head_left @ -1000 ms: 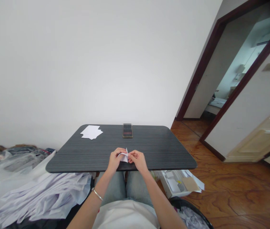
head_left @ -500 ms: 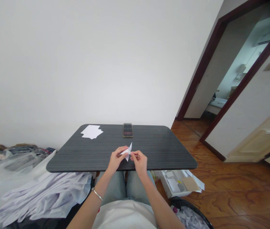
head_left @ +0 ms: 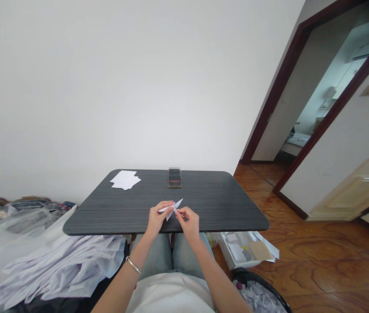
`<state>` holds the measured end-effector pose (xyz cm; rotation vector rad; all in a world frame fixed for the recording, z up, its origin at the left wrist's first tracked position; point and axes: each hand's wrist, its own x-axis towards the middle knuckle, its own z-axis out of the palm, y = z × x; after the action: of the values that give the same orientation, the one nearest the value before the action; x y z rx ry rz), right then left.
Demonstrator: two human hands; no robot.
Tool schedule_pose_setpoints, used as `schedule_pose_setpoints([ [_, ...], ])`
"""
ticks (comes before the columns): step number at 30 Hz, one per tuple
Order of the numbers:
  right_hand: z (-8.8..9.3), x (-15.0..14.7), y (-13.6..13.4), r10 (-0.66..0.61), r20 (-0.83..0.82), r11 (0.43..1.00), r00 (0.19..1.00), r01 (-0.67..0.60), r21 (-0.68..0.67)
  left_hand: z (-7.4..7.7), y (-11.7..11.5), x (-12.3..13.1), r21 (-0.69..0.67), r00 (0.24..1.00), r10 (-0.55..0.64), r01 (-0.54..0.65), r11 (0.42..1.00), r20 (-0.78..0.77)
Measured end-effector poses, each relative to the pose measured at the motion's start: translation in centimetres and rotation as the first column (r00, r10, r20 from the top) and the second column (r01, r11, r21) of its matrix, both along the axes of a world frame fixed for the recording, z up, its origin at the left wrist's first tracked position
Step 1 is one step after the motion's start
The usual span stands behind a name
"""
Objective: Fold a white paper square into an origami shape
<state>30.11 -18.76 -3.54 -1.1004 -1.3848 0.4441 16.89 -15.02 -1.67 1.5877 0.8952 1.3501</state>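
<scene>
A small folded white paper piece [head_left: 173, 207] with a pointed tip is held above the near edge of the dark table [head_left: 210, 204]. My left hand [head_left: 156, 218] pinches its left side, fingers closed on it. My right hand [head_left: 189, 221] pinches the paper's lower right part, fingers also closed. The tip points up and to the right. A silver bangle sits on my left wrist.
A stack of white paper sheets [head_left: 125, 179] lies at the table's far left. A phone [head_left: 174, 177] stands at the far middle. Piled white paper and bags [head_left: 57, 269] lie on the floor to the left, an open box [head_left: 246, 250] to the right.
The folded paper has turned, so its tip now leans further right. My right hand has slid slightly right and down along it; my left hand stays about where it was.
</scene>
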Motion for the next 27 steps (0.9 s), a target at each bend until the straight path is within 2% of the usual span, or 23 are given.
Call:
schedule_pose_setpoints([
  [9,0.05,-0.15,-0.11,0.007,0.084,0.999,0.996,-0.011,0.044,0.09,-0.28,-0.02,-0.038,1.000,0.015,-0.015,0.999,0.003],
  [14,0.06,-0.19,-0.07,0.002,0.148,0.998,0.989,-0.010,0.054,0.17,-0.37,0.12,-0.014,0.998,0.060,-0.060,0.998,-0.026],
  [21,0.41,-0.47,0.03,0.009,0.095,1.000,0.995,-0.007,-0.025,0.07,-0.47,0.25,0.029,0.993,0.109,-0.108,0.994,-0.040],
  [27,-0.09,-0.40,0.54,0.007,0.056,0.994,0.998,-0.001,-0.107,0.04,-0.68,0.48,0.052,0.993,0.106,-0.103,0.993,-0.052],
])
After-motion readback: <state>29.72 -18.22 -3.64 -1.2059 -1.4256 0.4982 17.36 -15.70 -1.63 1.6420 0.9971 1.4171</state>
